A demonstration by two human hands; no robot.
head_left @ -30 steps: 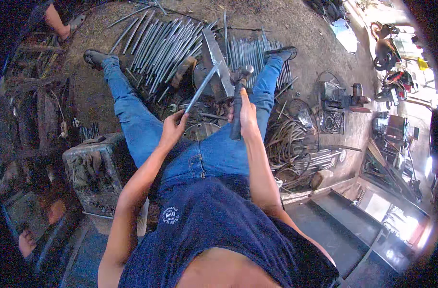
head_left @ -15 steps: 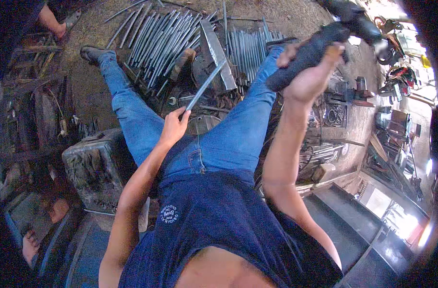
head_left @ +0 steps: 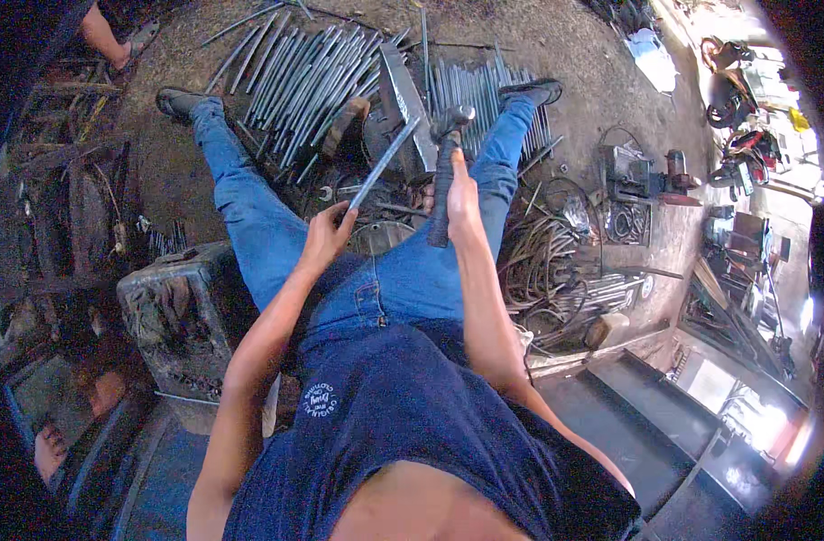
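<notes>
My left hand [head_left: 325, 236] is closed on the near end of a slim grey metal rod [head_left: 383, 166]. The rod slants up and right, its far end over a long shiny metal bar [head_left: 406, 106]. A hammer [head_left: 444, 194] with a dark wrapped handle is gripped in my right hand [head_left: 461, 209]. Its metal head [head_left: 457, 118] is up, just right of the bar and close to the rod's far end. Whether the rod touches the bar I cannot tell. Beneath my hands, between my legs, sits a round metal piece [head_left: 380, 236], partly covered.
Many metal rods [head_left: 303, 86] are heaped beyond the bar on the left, with another pile [head_left: 470, 95] on the right. A wrench [head_left: 326, 192] lies between my legs. Coiled cable [head_left: 543, 270] and a machine [head_left: 642, 176] stand to the right, a grimy box [head_left: 182, 311] to the left.
My right hand has swung the hammer down and left, from above my right leg to beside the bar. My left hand and the rod have hardly moved.
</notes>
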